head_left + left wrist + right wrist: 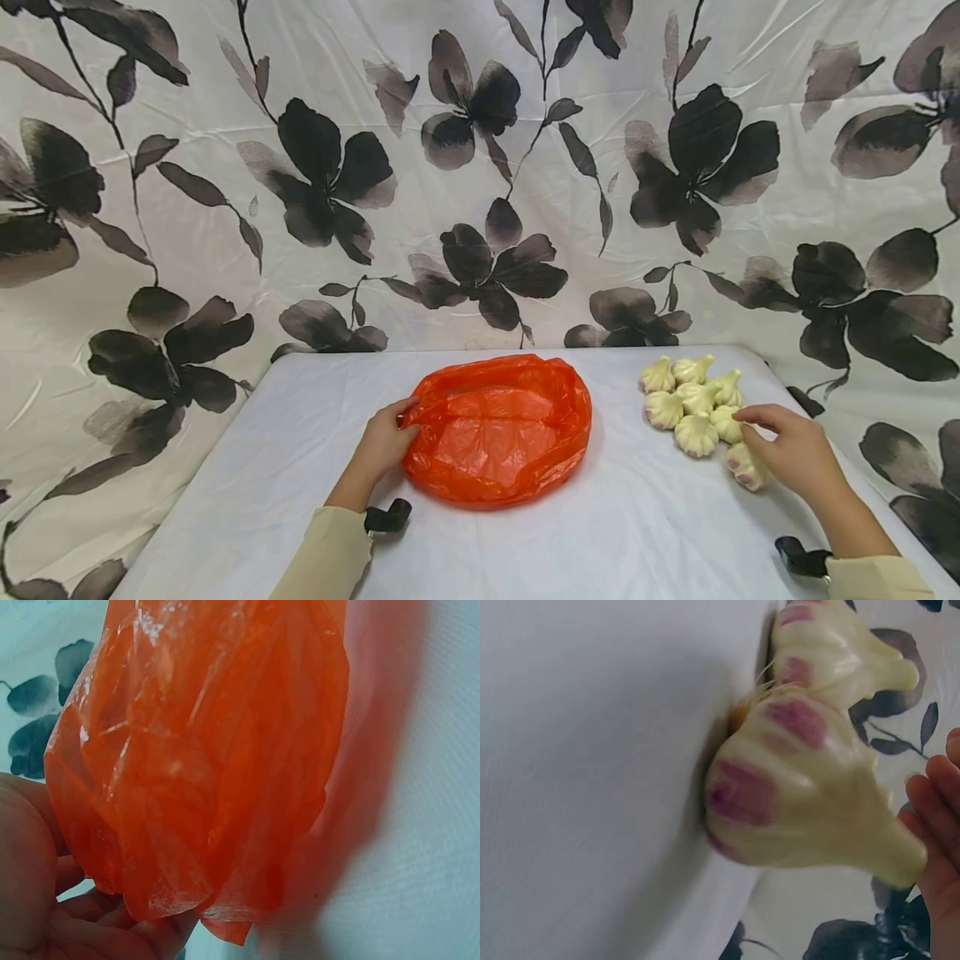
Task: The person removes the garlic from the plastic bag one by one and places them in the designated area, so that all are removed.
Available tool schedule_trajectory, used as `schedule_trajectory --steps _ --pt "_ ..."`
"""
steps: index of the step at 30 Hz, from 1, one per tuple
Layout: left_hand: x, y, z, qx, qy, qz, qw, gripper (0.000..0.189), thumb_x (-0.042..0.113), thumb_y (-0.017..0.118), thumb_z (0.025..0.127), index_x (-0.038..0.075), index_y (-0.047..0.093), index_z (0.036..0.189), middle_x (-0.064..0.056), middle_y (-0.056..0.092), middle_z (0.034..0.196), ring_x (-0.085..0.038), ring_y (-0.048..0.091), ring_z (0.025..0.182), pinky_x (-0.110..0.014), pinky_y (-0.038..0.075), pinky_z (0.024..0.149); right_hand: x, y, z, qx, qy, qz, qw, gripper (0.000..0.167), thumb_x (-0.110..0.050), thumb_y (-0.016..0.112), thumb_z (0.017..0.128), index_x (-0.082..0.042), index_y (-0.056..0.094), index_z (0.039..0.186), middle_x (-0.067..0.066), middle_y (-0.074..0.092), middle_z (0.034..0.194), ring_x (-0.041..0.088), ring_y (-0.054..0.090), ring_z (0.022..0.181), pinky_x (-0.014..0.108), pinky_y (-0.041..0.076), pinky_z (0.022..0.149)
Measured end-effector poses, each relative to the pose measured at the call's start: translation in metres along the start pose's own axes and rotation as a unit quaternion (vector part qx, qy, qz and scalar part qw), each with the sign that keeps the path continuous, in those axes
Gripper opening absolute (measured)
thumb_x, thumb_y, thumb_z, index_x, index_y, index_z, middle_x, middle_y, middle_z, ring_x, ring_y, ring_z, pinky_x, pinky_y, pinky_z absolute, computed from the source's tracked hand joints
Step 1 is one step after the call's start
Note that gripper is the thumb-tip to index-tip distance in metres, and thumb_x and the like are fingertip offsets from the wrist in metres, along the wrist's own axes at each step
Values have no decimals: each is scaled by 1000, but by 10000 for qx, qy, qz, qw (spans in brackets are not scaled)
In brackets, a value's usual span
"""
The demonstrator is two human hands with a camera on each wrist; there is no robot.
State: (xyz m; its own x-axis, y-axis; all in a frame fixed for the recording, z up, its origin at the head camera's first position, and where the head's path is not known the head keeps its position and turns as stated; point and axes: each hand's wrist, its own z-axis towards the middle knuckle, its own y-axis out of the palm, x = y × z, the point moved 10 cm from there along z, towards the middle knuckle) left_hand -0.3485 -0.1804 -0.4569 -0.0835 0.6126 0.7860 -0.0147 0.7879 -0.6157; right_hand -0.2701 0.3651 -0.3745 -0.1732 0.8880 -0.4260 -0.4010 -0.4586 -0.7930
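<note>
An orange-red plastic bag (495, 433) lies on the white table with its mouth spread wide toward the head camera. My left hand (386, 442) pinches the bag's left rim; in the left wrist view the thin plastic (202, 765) hangs in folds past the fingers (97, 915). On the right, my right hand (798, 450) is over the near side of a group of garlic bulbs (693, 400), fingers extended. The nearest garlic bulb (746, 467) lies below its palm. In the right wrist view, the fingers (937, 802) are beside the stem of a purple-blotched garlic bulb (802, 787).
A white cloth covers the table (615, 533). Behind it hangs a pale curtain (577, 275) with dark flowers, close to the far edge. The garlic stands near the table's right edge, with a stretch of cloth between it and the bag.
</note>
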Motion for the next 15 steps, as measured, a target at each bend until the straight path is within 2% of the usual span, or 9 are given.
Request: schedule_trajectory --steps 5,10,15 --pt "1 0 -2 -42 5 143 9999 53 11 57 93 11 45 145 -16 53 140 -28 58 114 -42 55 93 -18 -2 4 258 -360 -17 9990 14 -7 69 81 -9 74 95 14 72 102 39 63 97 50 49 77" --pt "3 0 -2 -62 44 291 9995 53 13 57 93 11 45 145 -17 50 143 -32 55 121 -45 52 96 -36 6 8 130 -511 156 9985 15 -6 68 83 -10 74 97 14 72 103 39 63 100 55 50 79" --pt "9 -3 -3 -14 235 575 9981 53 16 58 93 10 46 144 -17 50 141 -33 53 122 -48 50 99 -58 12 16 200 -814 162 9964 14 -5 69 83 -9 74 96 10 73 98 35 67 93 51 53 76"
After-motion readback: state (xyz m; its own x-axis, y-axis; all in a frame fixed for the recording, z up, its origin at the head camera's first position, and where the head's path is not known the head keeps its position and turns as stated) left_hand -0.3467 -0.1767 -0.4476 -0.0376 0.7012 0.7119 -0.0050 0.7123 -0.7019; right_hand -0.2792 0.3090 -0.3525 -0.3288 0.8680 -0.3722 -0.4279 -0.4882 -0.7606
